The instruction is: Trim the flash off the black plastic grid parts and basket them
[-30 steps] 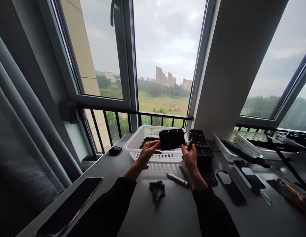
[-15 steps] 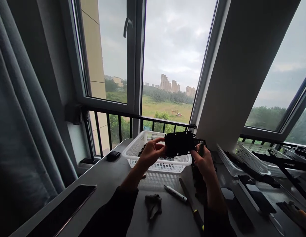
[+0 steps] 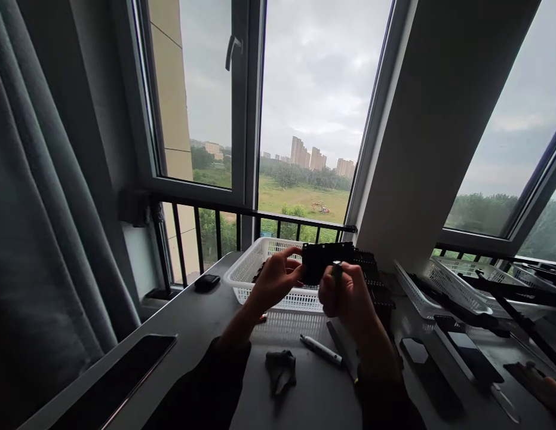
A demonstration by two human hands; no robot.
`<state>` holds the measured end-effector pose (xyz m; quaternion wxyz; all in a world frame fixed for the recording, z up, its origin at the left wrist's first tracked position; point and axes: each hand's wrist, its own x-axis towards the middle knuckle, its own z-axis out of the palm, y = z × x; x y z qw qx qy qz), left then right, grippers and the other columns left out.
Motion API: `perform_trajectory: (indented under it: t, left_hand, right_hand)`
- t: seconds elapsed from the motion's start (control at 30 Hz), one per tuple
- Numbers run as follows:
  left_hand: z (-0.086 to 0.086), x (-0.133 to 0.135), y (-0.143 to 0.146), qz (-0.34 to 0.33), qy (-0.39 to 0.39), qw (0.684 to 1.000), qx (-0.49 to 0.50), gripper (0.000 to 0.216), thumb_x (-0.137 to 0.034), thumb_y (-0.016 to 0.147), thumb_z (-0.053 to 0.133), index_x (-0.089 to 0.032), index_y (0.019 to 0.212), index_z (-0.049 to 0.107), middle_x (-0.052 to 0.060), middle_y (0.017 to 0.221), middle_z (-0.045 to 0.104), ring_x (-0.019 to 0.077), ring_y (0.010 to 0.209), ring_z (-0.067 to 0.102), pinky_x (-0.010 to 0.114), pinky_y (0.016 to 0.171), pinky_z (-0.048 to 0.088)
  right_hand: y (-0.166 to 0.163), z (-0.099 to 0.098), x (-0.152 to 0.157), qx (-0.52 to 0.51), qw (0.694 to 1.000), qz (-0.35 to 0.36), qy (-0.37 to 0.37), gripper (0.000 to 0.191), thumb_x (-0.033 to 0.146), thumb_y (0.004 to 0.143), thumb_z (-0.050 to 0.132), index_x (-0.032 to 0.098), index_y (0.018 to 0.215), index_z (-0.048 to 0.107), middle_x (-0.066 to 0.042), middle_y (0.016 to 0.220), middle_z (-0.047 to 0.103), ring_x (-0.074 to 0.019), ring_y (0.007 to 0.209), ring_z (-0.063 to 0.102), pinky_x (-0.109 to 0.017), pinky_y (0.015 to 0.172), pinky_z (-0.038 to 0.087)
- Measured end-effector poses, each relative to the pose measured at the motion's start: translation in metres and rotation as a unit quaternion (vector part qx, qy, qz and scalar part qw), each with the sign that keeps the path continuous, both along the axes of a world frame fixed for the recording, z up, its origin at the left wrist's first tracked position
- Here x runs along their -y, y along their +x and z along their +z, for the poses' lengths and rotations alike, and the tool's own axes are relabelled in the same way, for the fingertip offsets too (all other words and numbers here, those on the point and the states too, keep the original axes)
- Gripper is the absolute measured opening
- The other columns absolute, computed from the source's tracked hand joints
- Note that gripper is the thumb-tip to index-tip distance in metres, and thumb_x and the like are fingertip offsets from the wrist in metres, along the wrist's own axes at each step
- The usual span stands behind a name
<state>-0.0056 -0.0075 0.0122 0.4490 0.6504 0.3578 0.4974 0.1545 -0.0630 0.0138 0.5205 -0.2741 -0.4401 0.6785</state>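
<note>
My left hand [image 3: 278, 280] pinches the left edge of a thin black plate [image 3: 314, 260] that has small holes along its rim. The plate is tilted up above a white plastic basket [image 3: 246, 292]. My right hand [image 3: 352, 298] is closed around a short dark rod-shaped tool [image 3: 337, 270] with a shiny end. It is in front of the plate and covers its lower right part; whether the tool touches the plate is hidden. On the table below lie a white pen-shaped tool [image 3: 321, 349], a long dark flat tool [image 3: 335, 337] and a crumpled dark piece [image 3: 280, 369].
Beside the basket stand black ridged pieces [image 3: 380, 289]. Several white baskets [image 3: 416, 298] line the right side, with phone-like devices [image 3: 470, 352] before them. A dark flat panel [image 3: 120, 376] lies at left, a small black object [image 3: 206, 282] near the window.
My right hand has left the plate's right edge and moved left in front of it, turning the tool's shiny end into view. My left hand still holds the plate.
</note>
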Motion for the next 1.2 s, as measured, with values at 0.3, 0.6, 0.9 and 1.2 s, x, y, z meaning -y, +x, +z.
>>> perform_trajectory:
  t: [0.3,0.6,0.9,1.2]
  left_hand:
    - [0.002,0.010,-0.001,-0.013,0.076,0.995,-0.064,0.031,-0.033,0.072,0.072,-0.017,0.095,0.060,0.003,0.070,0.073,0.0238,0.071,0.075,0.029,0.059,0.059]
    - [0.005,0.016,0.002,-0.010,0.123,0.988,-0.089,0.013,-0.023,0.078,0.060,-0.020,0.090,0.062,0.002,0.070,0.074,0.0206,0.070,0.074,0.026,0.060,0.058]
    - [0.005,0.013,-0.003,0.022,0.146,0.985,-0.091,0.011,-0.023,0.077,0.063,-0.020,0.087,0.061,0.002,0.072,0.074,0.0206,0.070,0.074,0.028,0.066,0.059]
    - [0.007,0.011,-0.009,0.040,0.135,0.988,-0.063,0.018,-0.032,0.076,0.068,-0.019,0.088,0.063,0.004,0.074,0.074,0.0241,0.073,0.075,0.027,0.060,0.058]
  right_hand:
    - [-0.014,-0.022,-0.024,-0.058,0.987,0.137,-0.063,0.032,0.049,0.065,0.046,0.023,0.053,0.032,0.006,0.049,0.024,-0.0084,0.045,0.021,-0.019,0.038,0.014]
    - [-0.012,-0.029,-0.028,-0.101,0.986,0.121,-0.049,0.024,0.043,0.064,0.050,0.023,0.061,0.037,0.007,0.052,0.025,-0.0092,0.045,0.022,-0.019,0.036,0.018]
    - [0.008,-0.023,-0.026,-0.100,0.986,0.118,-0.056,0.031,0.045,0.064,0.054,0.024,0.061,0.030,0.007,0.054,0.025,-0.0101,0.049,0.022,-0.019,0.038,0.020]
    - [0.031,-0.027,-0.031,-0.093,0.990,0.094,-0.048,0.037,0.049,0.067,0.051,0.024,0.061,0.024,0.006,0.057,0.022,-0.0107,0.053,0.023,-0.020,0.044,0.025]
